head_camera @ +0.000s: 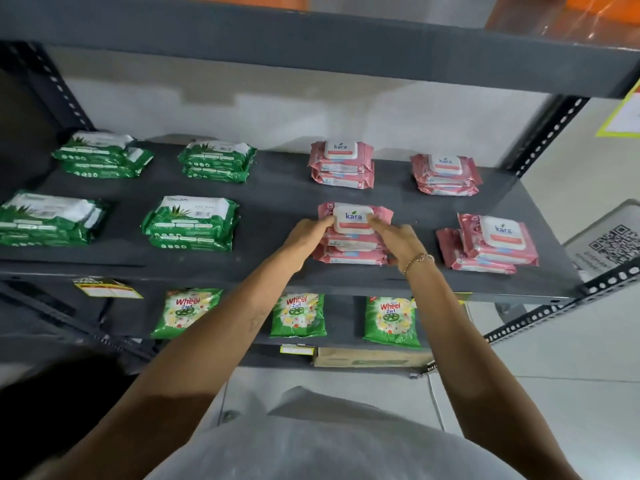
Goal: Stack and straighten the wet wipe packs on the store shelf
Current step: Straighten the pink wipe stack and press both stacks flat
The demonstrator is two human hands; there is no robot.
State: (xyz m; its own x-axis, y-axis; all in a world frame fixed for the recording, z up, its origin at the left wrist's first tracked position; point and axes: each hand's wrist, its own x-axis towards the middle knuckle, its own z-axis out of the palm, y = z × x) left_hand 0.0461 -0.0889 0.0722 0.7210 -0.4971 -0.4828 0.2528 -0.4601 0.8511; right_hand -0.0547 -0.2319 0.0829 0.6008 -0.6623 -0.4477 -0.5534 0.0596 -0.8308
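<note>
A stack of pink Kara wet wipe packs [354, 220] lies at the front middle of the dark shelf [277, 202]. My left hand [306, 239] presses against its left side and my right hand [398, 242] against its right side, fingers on the top pack. Two tidy pink stacks [342, 164] [446, 174] sit behind. At the front right a pink stack [491, 242] is askew, its top pack shifted to the right. Several green wipe stacks fill the left half, among them one at the front [190, 221] and one at the back [217, 160].
A lower shelf holds three green Wheel detergent bags [298, 315] and a cardboard box [370, 357]. Perforated metal uprights [550, 133] frame the rack. The shelf above [311, 46] overhangs closely. A QR code sign [613, 242] stands at the right.
</note>
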